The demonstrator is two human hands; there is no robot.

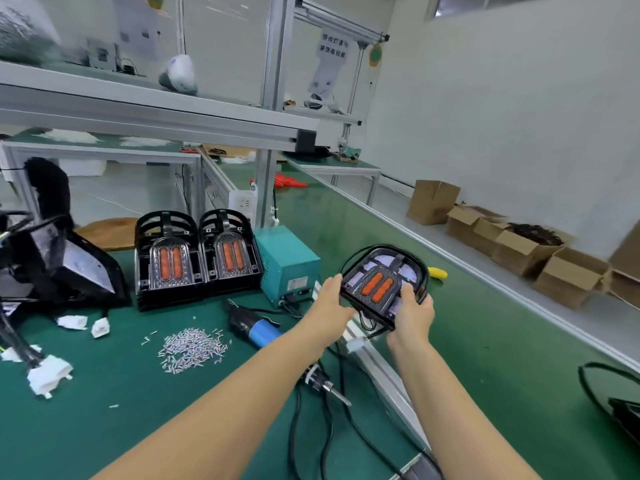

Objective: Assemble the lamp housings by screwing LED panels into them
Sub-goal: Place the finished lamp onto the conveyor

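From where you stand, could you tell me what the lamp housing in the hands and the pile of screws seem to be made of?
The lamp housing looks like black moulded plastic with a slight gloss, judging by its thin ribbed frame; the orange inserts look translucent. The screws look like bright metal, probably plated steel: small silvery pieces that glint.

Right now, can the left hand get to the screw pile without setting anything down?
Probably not. The left hand and right hand both hold the lamp housing. The path to the screw pile on the mat looks open, but letting go leaves the housing in one hand.
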